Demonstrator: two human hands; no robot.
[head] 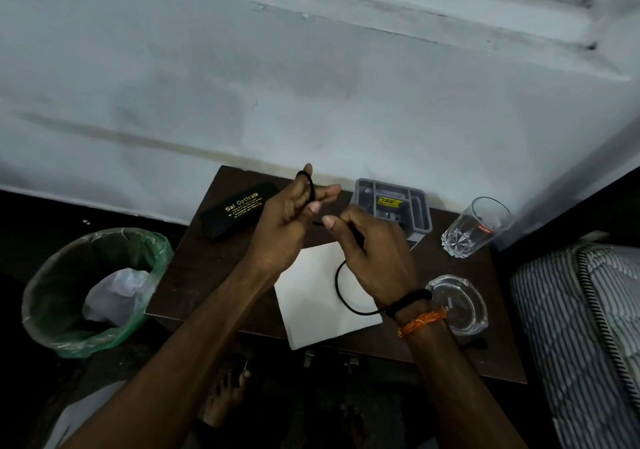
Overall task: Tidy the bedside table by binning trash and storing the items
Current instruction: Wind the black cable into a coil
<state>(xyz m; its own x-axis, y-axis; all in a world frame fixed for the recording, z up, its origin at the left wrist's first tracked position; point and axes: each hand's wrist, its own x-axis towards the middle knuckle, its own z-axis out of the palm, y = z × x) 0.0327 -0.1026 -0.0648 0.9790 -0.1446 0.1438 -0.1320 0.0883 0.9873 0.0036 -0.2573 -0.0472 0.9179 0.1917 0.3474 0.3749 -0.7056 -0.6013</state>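
Above the bench (194, 275), both hands work a thin black cord (337, 286). Left hand (287, 227) is raised with the fingers (327, 192) loosely spread, and the cord loops around the index finger near its tip. Right hand (375, 254) has its fingers curled narrow, pinching the cord just beside the left thumb; from there the cord drops in a slack curve over a white paper (311, 310) and runs to the right wrist, where dark and orange threads (420, 320) are tied.

A grey organiser (420, 220) stands at the bench's back edge, behind the right hand; one compartment shows a yellow label, and what else lies in it I cannot tell. A clear tumbler (476, 227) stands near the back right corner and looks unfilled. A glass ashtray (460, 306) sits just beside the right wrist, near the right edge. A black case (239, 209) with gold lettering lies at the back left.

On the floor to the left, apart from the bench, a bin (45, 296) with a green liner holds a crumpled pale wad (116, 296). A striped mattress (581, 327) lies close to the bench's right edge. Bare bench shows along the left and front edges.
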